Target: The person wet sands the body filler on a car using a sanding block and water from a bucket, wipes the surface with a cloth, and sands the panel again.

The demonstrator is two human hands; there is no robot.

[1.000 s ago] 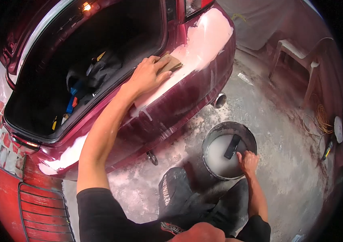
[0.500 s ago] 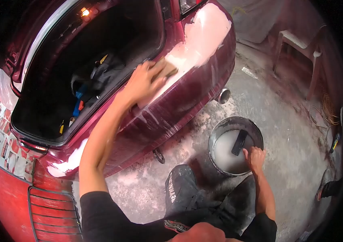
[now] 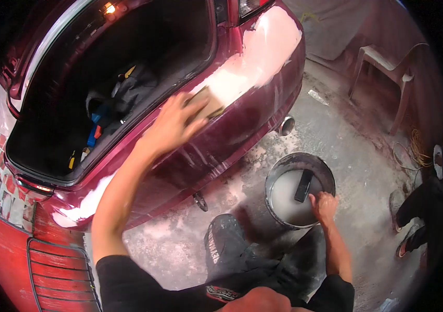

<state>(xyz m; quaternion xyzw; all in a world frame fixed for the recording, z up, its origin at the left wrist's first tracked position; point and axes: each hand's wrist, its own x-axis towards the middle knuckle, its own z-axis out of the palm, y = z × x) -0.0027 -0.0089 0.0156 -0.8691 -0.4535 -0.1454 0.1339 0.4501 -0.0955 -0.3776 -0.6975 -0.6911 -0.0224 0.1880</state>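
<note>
With its fingers spread, my left hand [image 3: 177, 122] presses a tan folded piece of sandpaper [image 3: 210, 105] against the maroon car's rear bumper [image 3: 216, 151]. The sandpaper lies at the lower edge of a pale filler patch [image 3: 232, 78]. My right hand [image 3: 325, 206] is curled over the rim of a dark bucket [image 3: 272, 174] on the floor. Cloudy whitish water [image 3: 285, 193] stands inside it. A black rectangular block [image 3: 303, 185] rests in the bucket, close to my right thumb.
Tools and dark cloth [image 3: 133, 86] lie in the open trunk. An exhaust pipe [image 3: 287, 126] sticks out below the bumper. A plastic chair [image 3: 380, 60] stands at the upper right. Another person's feet [image 3: 406, 236] are at the right. A black metal rack [image 3: 60, 268] is lower left.
My left hand and the sandpaper have slid down and left along the bumper. My right hand stays at the bucket rim. The other person's legs have come further into view.
</note>
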